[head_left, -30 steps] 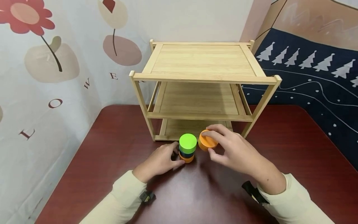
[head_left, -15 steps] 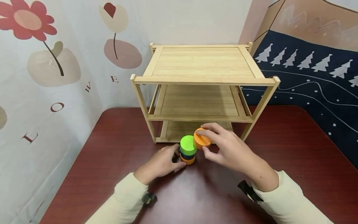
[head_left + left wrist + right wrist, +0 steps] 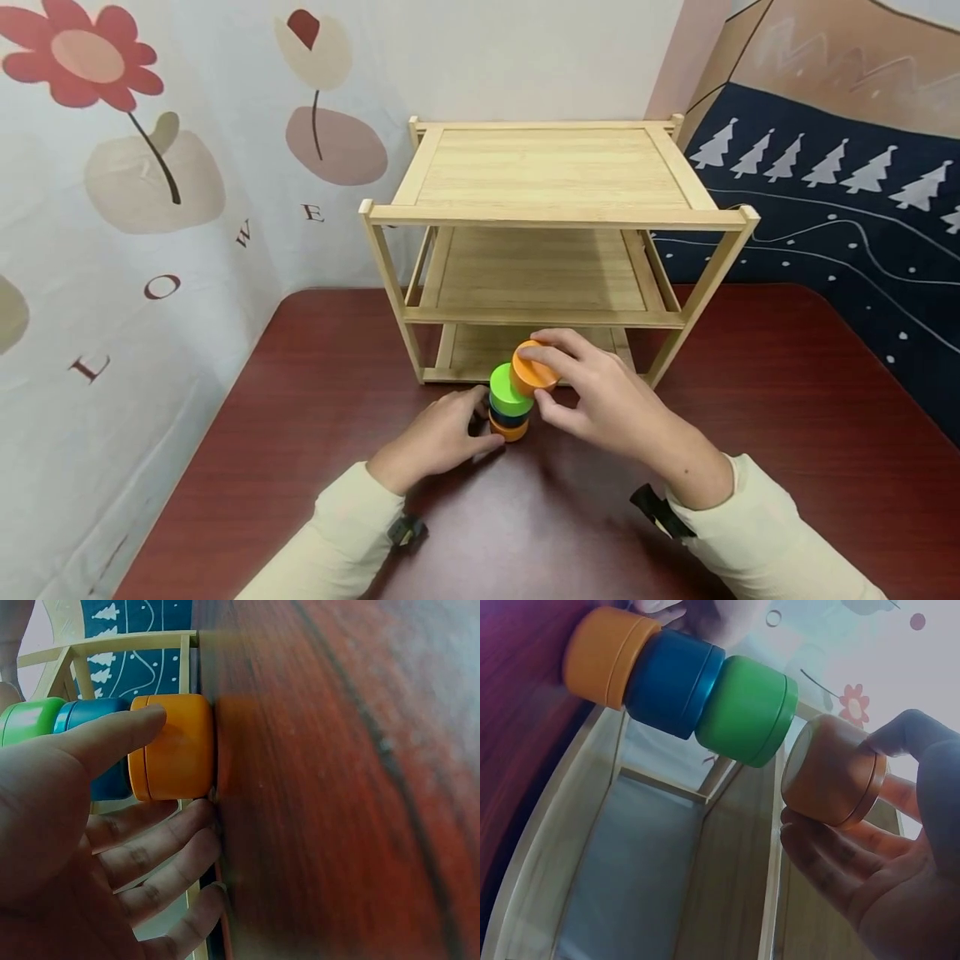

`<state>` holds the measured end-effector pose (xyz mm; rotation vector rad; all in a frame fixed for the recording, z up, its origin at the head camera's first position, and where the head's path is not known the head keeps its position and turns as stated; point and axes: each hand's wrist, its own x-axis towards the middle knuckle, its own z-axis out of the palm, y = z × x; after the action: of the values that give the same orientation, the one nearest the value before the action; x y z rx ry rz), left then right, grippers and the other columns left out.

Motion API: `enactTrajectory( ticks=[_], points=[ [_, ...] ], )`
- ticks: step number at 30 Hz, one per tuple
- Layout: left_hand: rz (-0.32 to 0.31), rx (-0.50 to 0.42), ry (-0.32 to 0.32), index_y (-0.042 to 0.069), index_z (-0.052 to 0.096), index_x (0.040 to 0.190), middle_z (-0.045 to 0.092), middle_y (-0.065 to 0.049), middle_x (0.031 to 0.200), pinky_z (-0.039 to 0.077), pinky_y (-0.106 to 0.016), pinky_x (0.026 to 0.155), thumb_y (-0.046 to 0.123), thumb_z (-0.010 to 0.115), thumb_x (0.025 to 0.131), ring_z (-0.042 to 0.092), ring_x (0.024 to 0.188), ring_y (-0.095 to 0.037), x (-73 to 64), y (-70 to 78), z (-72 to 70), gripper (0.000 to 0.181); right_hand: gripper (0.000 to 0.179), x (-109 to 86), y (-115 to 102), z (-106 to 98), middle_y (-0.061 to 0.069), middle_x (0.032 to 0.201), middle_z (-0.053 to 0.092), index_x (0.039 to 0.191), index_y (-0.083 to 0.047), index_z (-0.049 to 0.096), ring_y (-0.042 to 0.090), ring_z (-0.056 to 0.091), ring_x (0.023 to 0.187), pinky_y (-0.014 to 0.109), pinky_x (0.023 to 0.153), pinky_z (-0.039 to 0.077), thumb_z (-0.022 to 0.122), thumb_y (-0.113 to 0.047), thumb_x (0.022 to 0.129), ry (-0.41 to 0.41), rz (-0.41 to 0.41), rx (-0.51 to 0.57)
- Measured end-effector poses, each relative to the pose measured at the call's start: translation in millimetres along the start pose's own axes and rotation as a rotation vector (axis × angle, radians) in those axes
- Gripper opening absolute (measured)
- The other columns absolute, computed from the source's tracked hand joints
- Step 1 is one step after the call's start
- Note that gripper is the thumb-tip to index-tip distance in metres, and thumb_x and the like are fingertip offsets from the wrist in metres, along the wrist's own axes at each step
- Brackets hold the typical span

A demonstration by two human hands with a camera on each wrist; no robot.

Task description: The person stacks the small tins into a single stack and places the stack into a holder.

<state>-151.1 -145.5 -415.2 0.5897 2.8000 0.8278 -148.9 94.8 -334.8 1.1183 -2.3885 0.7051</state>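
Note:
A stack of small round lidded tins stands on the table: an orange tin (image 3: 512, 432) at the bottom, a dark blue tin (image 3: 673, 682) in the middle, a green tin (image 3: 503, 387) on top. My left hand (image 3: 441, 431) holds the stack low down, its thumb in front of the lower orange tin and its fingers around the back. Above the green tin's right side, my right hand (image 3: 600, 396) pinches a second orange tin (image 3: 829, 769) between thumb and fingers. In the right wrist view its pale underside faces the green lid, slightly tilted; contact between them is unclear.
A pale wooden rack (image 3: 551, 317) with three shelves stands just behind the stack. The dark red tabletop (image 3: 300, 375) extends on both sides. Printed cloths with flowers (image 3: 88, 57) and white trees hang behind.
My right hand has carried its orange tin leftward, from beside the green tin to above its right part. The left hand keeps its place at the bottom of the stack.

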Motion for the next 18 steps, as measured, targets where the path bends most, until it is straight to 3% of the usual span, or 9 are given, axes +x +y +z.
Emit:
enactTrajectory(
  ticks=[18],
  points=[
    [0.010,0.001,0.016,0.014,0.060,0.118,0.070,0.002,0.100,0.052,-0.035,0.081,0.034,0.079,0.086,0.065,0.090,-0.012,-2.1,2.3,-1.5,0.043,0.043,7.3,-3.7,8.7,0.013,0.132,0.061,0.127,-0.015,0.065,0.015,0.068,0.076,0.026,0.063,0.054,0.073,-0.016,0.086,-0.018,-0.052,0.015]
  ],
)
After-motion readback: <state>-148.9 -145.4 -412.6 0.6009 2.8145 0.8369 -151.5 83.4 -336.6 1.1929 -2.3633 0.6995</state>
